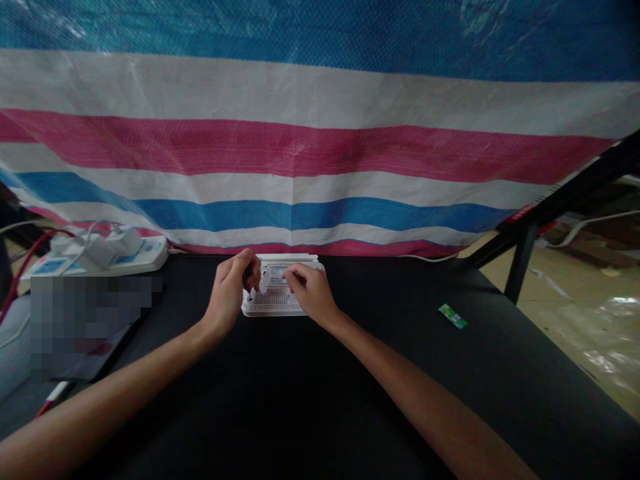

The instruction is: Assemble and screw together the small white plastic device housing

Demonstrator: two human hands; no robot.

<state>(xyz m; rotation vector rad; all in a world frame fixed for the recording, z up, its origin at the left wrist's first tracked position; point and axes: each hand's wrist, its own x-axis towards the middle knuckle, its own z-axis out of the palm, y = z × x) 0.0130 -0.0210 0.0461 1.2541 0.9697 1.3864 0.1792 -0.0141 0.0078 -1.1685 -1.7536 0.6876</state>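
Note:
A white router [273, 309] lies on the black table, its vented underside and printed label facing up and its antennas folded along the far edge. My left hand [231, 288] is over the router's left end with the fingers curled in; a small whitish bit shows at the fingertips, too small to name. Over the right part of the router is my right hand [313, 293], thumb and forefinger pinched together beside the label. Whatever that pinch may hold is hidden.
At the left, a white power strip [145, 257] carries plugs and cables, with a blurred-out dark device [90, 327] in front of it. A small green packet [453, 316] lies on the black table [390, 373] at right. Striped sheeting [320, 147] hangs behind; a black metal frame [523, 263] stands right.

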